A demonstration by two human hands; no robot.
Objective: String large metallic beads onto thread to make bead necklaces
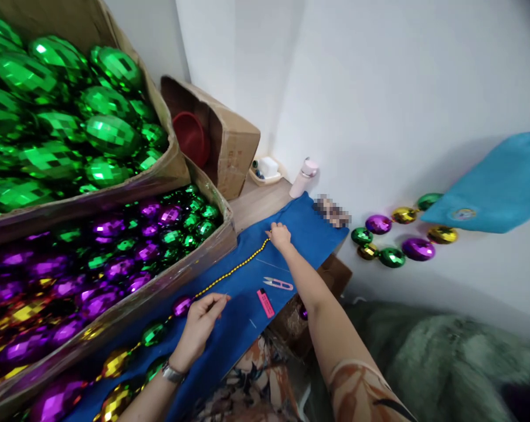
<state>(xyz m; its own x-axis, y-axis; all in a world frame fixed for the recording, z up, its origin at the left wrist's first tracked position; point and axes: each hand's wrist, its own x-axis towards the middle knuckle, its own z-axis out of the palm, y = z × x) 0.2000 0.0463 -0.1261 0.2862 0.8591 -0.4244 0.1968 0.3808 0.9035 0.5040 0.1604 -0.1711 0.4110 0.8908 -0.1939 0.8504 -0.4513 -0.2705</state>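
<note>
My right hand [280, 236] is closed on the far end of a string of small gold beads [234, 271], which runs in a diagonal line across the blue cloth [241, 316]. At its near end lie a faceted purple bead [182, 305] and a green bead [153, 334], with more large shiny beads strung beyond them. Close beside the purple bead, my left hand [199, 325] pinches a thin, thread-like piece between thumb and finger. Pink-handled thread snips [279, 284] and a pink lighter [265, 303] rest on the cloth between my arms. A thin pale strand [274, 265] lies near the snips.
Cardboard boxes of large green beads [113, 135] and mixed beads [119, 266] crowd the left side. Farther back are a box with a red bowl [190, 139], a small basket [265, 170] and a pink bottle [303, 177]. A bead garland [418, 248] hangs against the wall.
</note>
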